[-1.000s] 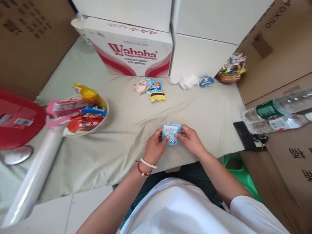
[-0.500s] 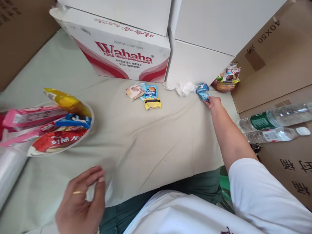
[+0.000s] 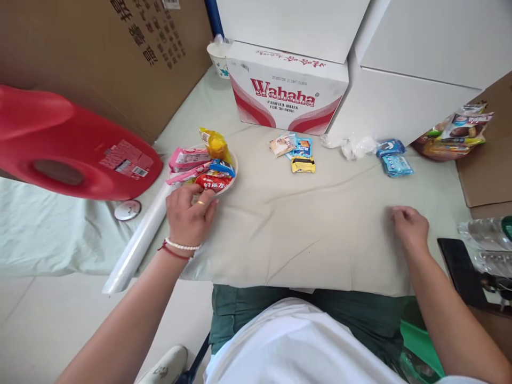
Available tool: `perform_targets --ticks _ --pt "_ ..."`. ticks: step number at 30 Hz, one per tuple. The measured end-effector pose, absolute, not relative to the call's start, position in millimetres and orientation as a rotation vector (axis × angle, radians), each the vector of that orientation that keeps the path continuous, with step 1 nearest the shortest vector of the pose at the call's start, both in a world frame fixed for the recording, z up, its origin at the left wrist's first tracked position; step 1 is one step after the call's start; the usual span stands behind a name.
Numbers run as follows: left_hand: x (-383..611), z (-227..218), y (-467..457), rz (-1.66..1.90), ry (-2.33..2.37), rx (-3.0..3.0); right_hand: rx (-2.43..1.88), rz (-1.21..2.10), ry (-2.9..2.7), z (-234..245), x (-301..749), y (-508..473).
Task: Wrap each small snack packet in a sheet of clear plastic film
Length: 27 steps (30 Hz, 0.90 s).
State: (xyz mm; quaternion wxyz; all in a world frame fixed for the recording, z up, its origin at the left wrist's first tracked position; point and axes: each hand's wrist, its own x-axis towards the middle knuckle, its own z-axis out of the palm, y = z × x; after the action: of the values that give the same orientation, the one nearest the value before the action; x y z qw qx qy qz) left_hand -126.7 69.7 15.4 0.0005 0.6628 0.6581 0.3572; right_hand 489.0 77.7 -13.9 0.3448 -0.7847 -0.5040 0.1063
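On the left of the cloth-covered table stands a round bowl (image 3: 235, 169) of wrapped snacks, with a red packet (image 3: 213, 183), pink packets (image 3: 191, 158), a blue packet (image 3: 222, 167) and a yellow packet (image 3: 215, 144) sticking out. My left hand (image 3: 190, 209) is closed at its near rim, fingers over the edge beside the red packet and thumb outside; the fingertips are partly hidden. Loosely curled and with nothing visible in it, my right hand (image 3: 411, 228) hovers near the table's right side. Beyond it lie a light-blue packet (image 3: 397, 166) and a dark-blue packet (image 3: 390, 148).
Several small sachets (image 3: 303, 164) and crumpled clear plastic (image 3: 356, 146) lie before a Wahaha water carton (image 3: 288, 101). A snack-filled bowl (image 3: 436, 153) is far right. Left are a plastic-film roll (image 3: 138, 242) and large red jug (image 3: 92, 144). A black phone (image 3: 460, 269) and bottles (image 3: 482, 233) are at right.
My right hand has let go of the light-blue packet and drawn back toward me. My left hand has moved forward to the bowl. The view has swung left.
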Motion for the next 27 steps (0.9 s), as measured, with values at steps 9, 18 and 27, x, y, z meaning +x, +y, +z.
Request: perform_targets --ticks 9,18,27 --pt "-99.9 9.4 73.9 1.187 1.949 2.046 -1.933 0.139 -1.425 -9.8 466.1 14.2" --pt "0.6 64.1 74.7 1.475 1.567 1.862 -1.881 0.031 -1.520 -18.1 456.0 13.3" --pt "92.1 65.9 257.2 1.736 1.067 0.673 -1.867 0.030 -1.575 -18.5 449.8 11.4"
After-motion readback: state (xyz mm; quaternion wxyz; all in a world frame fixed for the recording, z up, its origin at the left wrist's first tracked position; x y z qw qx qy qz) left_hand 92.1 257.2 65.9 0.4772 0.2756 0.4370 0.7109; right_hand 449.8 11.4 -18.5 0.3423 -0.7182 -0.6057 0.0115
